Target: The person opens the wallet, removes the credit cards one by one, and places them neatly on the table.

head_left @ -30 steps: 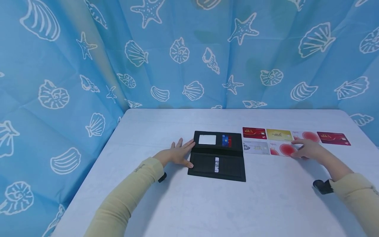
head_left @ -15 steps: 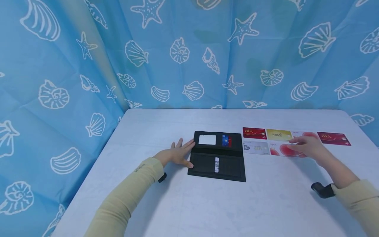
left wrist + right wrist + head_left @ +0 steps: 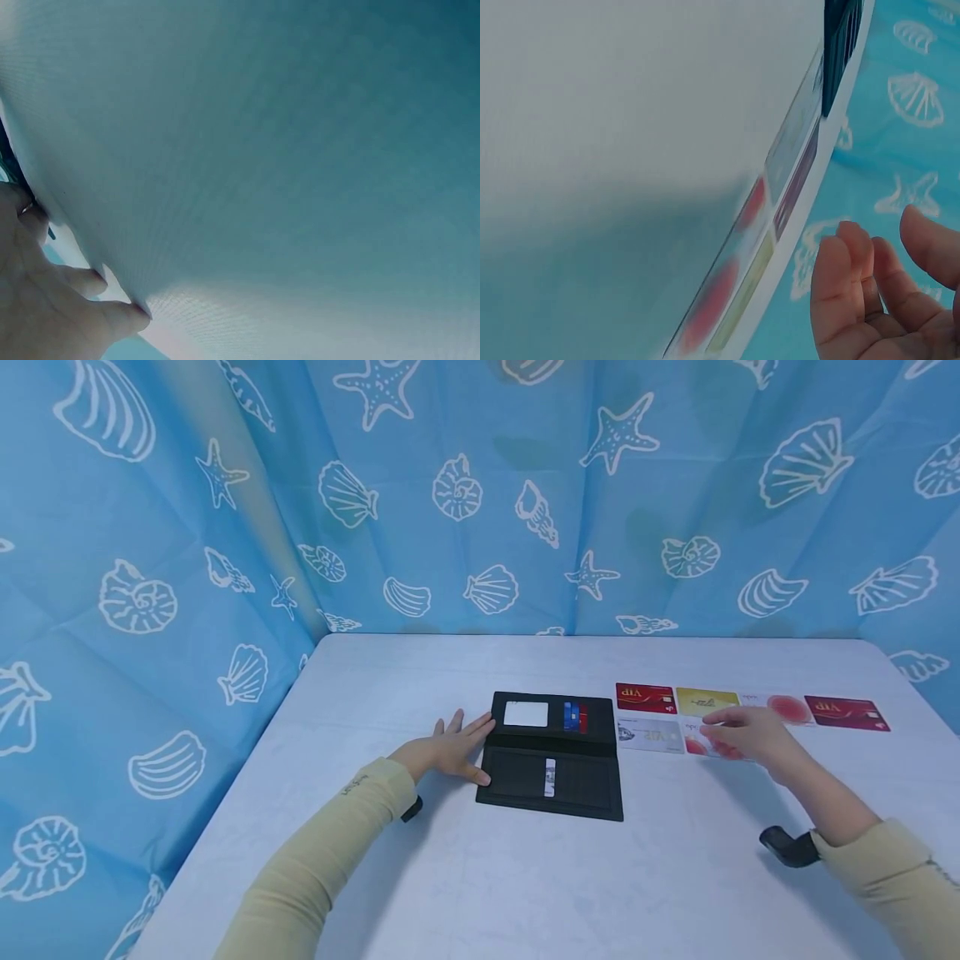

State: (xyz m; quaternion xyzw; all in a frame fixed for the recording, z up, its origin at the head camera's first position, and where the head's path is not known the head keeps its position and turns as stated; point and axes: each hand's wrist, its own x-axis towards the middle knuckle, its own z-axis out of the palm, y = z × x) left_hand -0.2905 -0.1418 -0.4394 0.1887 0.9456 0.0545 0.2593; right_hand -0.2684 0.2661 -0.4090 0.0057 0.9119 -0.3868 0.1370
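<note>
A black wallet (image 3: 588, 793) lies unfolded on the white table. Its upper half has a white window panel (image 3: 526, 714) and blue and red cards (image 3: 574, 717) in slots; a pale card (image 3: 550, 777) sits in the lower half. My left hand (image 3: 448, 752) rests on the wallet's left edge, fingers spread. Over the white card with red circles (image 3: 696, 744), my right hand (image 3: 757, 742) hovers and covers part of it. In the right wrist view the fingers of this hand (image 3: 885, 300) are loosely bent, nothing between them, apart from the cards.
Beside the wallet lie a red VIP card (image 3: 645, 698), a silver card (image 3: 651, 736), a gold card (image 3: 707, 701), another white and red card (image 3: 789, 708) and a dark red card (image 3: 847, 713). Blue shell-print curtain (image 3: 465, 543) hangs behind the table (image 3: 525, 893).
My right hand has moved left over the cards, from the right end of the lower white and red card toward its middle. The left hand and wallet stay put.
</note>
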